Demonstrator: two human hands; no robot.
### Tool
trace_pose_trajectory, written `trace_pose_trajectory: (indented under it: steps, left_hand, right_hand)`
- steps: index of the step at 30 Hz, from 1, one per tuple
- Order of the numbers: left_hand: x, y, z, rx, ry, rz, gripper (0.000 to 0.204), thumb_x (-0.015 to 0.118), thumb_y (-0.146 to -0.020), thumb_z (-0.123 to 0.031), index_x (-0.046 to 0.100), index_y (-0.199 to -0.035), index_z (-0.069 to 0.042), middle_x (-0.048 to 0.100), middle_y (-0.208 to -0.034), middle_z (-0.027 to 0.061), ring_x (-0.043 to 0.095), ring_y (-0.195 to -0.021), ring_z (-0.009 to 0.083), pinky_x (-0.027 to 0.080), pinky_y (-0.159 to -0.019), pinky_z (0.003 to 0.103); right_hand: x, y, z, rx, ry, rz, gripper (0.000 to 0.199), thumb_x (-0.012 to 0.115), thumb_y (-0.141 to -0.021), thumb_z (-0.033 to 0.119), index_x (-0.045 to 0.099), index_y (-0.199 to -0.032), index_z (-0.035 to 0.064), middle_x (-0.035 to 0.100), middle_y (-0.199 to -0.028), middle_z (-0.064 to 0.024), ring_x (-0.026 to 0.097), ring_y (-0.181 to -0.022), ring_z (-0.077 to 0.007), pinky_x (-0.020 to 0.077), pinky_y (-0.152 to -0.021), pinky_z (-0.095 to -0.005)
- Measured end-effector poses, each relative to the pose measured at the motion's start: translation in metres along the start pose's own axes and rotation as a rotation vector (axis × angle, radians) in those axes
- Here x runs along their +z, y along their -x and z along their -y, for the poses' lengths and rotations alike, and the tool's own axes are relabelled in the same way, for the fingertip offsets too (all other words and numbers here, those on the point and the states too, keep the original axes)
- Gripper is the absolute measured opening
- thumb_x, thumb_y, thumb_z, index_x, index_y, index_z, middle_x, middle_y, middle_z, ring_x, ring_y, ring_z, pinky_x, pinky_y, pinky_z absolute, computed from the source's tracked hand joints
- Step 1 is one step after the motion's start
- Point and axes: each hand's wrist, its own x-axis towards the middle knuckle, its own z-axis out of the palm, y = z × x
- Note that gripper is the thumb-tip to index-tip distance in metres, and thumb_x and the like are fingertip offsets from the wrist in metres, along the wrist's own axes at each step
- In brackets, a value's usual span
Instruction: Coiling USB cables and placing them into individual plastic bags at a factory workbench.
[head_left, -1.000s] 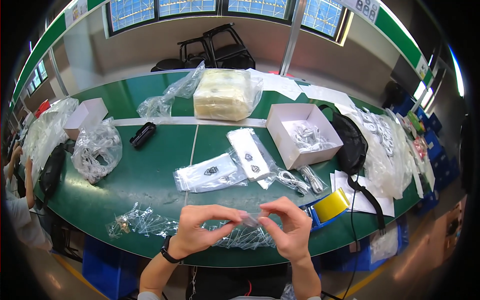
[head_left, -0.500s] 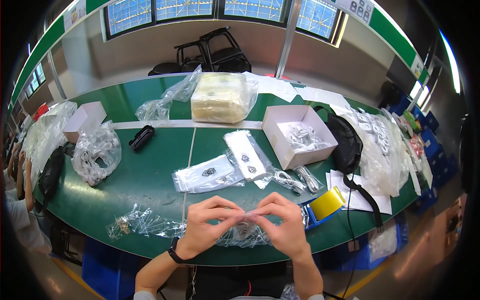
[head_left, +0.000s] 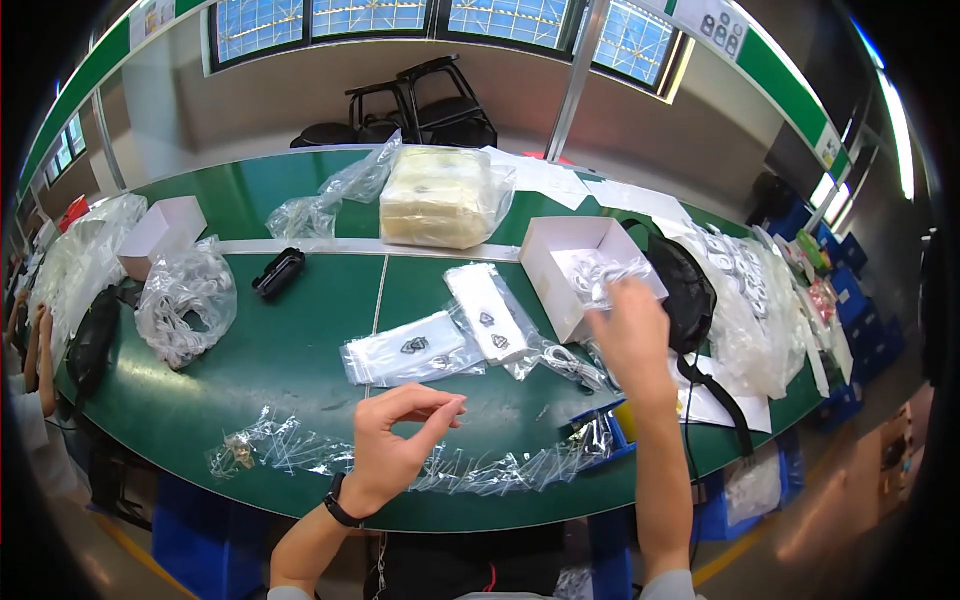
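Note:
My left hand (head_left: 400, 440), with a black band at the wrist, is raised over the front of the table. Its thumb and fingertips come together in a pinch; anything between them is too small to make out. Further right, my right hand (head_left: 635, 325) reaches over the near side of an open white box (head_left: 558, 290). Bundled white cables (head_left: 592, 275) lie in that box, just beyond the fingers, whose tips are hidden. A strip of clear plastic wrap (head_left: 500, 470) runs along the table's front. Flat clear bags with white contents (head_left: 415, 347) lie mid-table.
A bagged cream block (head_left: 440, 200) stands at the back. Bagged white cable coils (head_left: 185, 310) and a small black case (head_left: 279, 274) are left. A blue holder (head_left: 612, 450) with a yellow part sits beside my right forearm; a black bag (head_left: 685, 290) lies right of the box.
My hands were together at the table's front, pinching something small and clear. They have parted: the right has moved up and right to the white box, the left slightly left.

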Motion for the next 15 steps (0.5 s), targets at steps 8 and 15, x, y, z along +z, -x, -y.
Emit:
trace_pose_trajectory:
  steps: [8, 15]
  left_hand:
    - [0.003, -0.003, -0.003, -0.015, -0.001, 0.103, 0.01, 0.067, -0.09, -0.001, 0.074, -0.094, 0.005, 0.073, -0.085, 0.0114, 0.072, -0.075, 0.0167, 0.057, -0.068, 0.025]
    - [0.003, -0.003, -0.002, -0.049, -0.035, 0.077, 0.011, 0.067, -0.091, -0.003, 0.074, -0.093, 0.005, 0.074, -0.085, 0.0104, 0.072, -0.076, 0.0169, 0.058, -0.072, 0.027]
  right_hand:
    - [0.069, 0.036, 0.005, -0.052, 0.197, 0.632, 0.009, 0.071, -0.072, 0.009, 0.071, -0.078, 0.0034, 0.071, -0.084, -0.0203, 0.071, -0.082, -0.0354, 0.0564, -0.073, -0.0446]
    - [0.036, 0.024, 0.015, -0.143, 0.16, 0.485, 0.008, 0.07, -0.073, 0.01, 0.07, -0.074, 0.0028, 0.07, -0.082, -0.0205, 0.07, -0.077, -0.0369, 0.056, -0.07, -0.0451]
